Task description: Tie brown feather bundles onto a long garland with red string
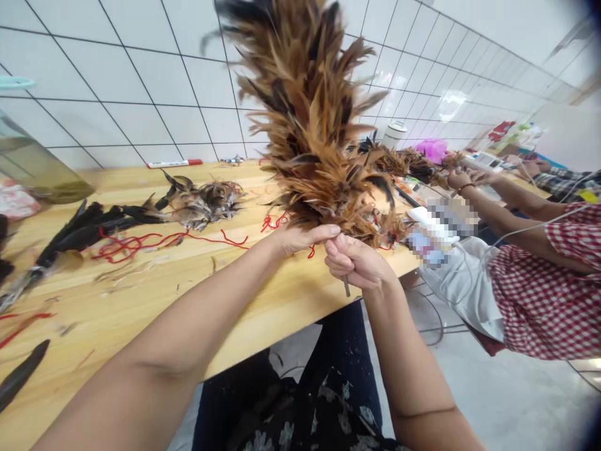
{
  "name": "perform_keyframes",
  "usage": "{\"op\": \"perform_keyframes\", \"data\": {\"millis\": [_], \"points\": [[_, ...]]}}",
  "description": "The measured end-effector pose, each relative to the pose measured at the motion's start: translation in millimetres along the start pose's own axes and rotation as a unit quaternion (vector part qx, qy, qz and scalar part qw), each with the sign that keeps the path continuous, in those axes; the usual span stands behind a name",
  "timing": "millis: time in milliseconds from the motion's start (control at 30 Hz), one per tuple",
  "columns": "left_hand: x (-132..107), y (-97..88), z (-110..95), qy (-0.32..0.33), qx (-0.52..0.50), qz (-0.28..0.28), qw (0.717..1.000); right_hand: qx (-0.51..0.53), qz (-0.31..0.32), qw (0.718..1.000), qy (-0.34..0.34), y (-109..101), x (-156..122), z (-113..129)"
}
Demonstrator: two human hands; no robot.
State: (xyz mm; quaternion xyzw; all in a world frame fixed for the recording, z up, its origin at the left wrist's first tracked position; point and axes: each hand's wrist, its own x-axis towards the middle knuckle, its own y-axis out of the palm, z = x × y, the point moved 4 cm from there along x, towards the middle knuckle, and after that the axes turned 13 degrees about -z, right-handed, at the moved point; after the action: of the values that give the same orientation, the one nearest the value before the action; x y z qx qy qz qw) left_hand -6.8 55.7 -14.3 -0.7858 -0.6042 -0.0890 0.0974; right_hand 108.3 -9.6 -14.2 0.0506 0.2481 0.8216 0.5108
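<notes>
A large feather duster (314,125) of brown and black feathers stands upright in front of me, over the table's edge. My right hand (355,260) is wrapped in a fist around its thin stick (347,287), whose end pokes out below the fingers. At the base of the feathers lies my left hand (305,239), thumb stretched along it toward the right fist; its other fingers are mostly hidden behind the plumage. Red string (126,244) trails across the wooden table (225,282) left of the hands. Loose feather bunches (201,207) and long black feathers (79,228) lie beyond it.
A red-and-white marker (173,163) lies by the tiled wall. At left stands a jar of yellowish liquid (40,166). On the right, a person in a checked shirt (539,282) works with their own hands (462,178) near more feathers. A white power strip (432,224) lies between us.
</notes>
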Motion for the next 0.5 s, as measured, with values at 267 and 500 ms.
{"op": "perform_keyframes", "data": {"millis": [267,500], "points": [[4,14.5,-1,0.046,-0.057,-0.065,0.995,0.044,-0.121,0.989,-0.072,-12,13,10],[-4,21.2,-18,0.082,0.038,-0.126,0.988,0.037,-0.213,0.97,-0.113,-19,31,9]]}}
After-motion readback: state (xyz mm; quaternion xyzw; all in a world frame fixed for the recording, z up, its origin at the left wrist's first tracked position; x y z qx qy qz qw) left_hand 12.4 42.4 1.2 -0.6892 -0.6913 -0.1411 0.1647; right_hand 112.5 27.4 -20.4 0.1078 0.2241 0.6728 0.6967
